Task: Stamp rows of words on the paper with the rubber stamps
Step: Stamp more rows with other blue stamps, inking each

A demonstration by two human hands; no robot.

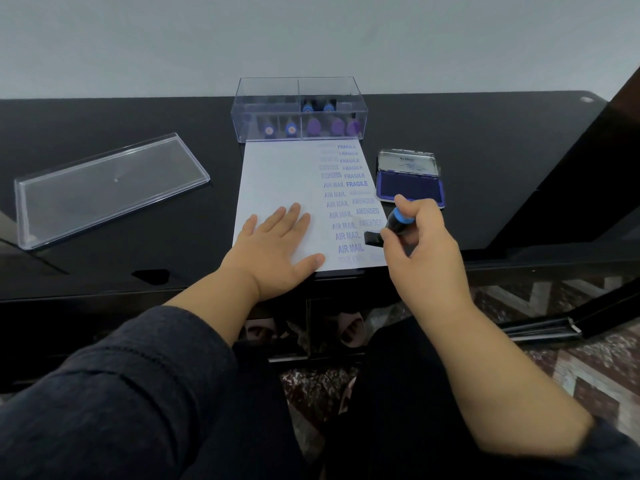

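Note:
A white sheet of paper [277,174] lies on the black table, its right side covered with two columns of purple stamped words: FRAGILE, AMENDED, AIR MAIL. My left hand [277,239] lies flat on the lower middle of the sheet, fingers spread. My right hand [420,239] grips a rubber stamp [388,227] with a blue and black handle, tilted, its black base low over the paper's right edge below the AMENDED marks. An open ink pad [410,189] with purple ink sits just right of the paper.
A clear plastic box [298,110] holding several more stamps stands at the paper's far edge. Its clear lid [110,190] lies to the left on the black table [502,150]. The table's near edge runs just under the paper. Patterned floor shows below.

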